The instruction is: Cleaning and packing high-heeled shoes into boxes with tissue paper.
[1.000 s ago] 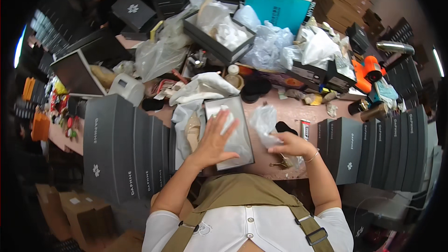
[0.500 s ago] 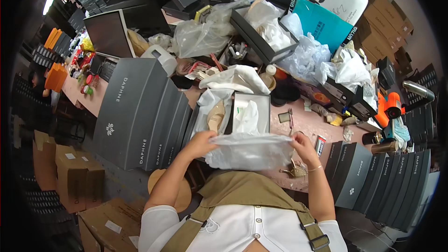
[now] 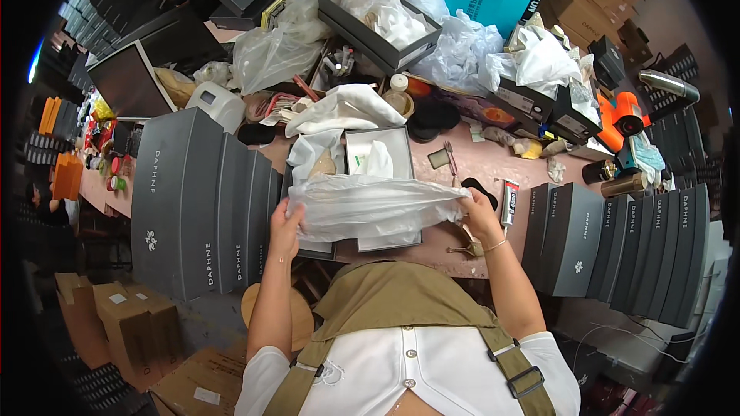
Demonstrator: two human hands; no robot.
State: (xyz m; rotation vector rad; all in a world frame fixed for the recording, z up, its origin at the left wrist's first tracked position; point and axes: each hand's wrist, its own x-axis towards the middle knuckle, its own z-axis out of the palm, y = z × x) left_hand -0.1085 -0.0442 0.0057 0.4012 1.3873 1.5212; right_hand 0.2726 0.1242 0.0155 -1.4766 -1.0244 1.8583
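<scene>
A thin, crumpled white wrapping sheet [image 3: 362, 212] is stretched between my two hands, over the near part of an open shoe box [image 3: 408, 156]. My left hand [image 3: 287, 225] pinches its left end beside the box's left edge. At the other end, my right hand [image 3: 481, 216] has its fingers closed on the gathered corner. Behind the sheet, part of a beige shoe [image 3: 322, 164] shows on white paper in the left section. More white paper [image 3: 378, 160] lies in the right section. Close to my right wrist, a gold heeled shoe [image 3: 467, 246] lies on the table.
Grey shoe boxes stand in a row at left [image 3: 181, 200] and at right [image 3: 566, 239]. Beyond the work spot are a white cloth [image 3: 351, 110], a tilted open box [image 3: 378, 27] full of paper, and plastic bags [image 3: 459, 50]. A glue tube [image 3: 509, 202] lies right of my hand.
The sheet is pulled wider and covers more of the beige shoe. My left hand has moved outward to the box's left side. The whole view has shifted somewhat.
</scene>
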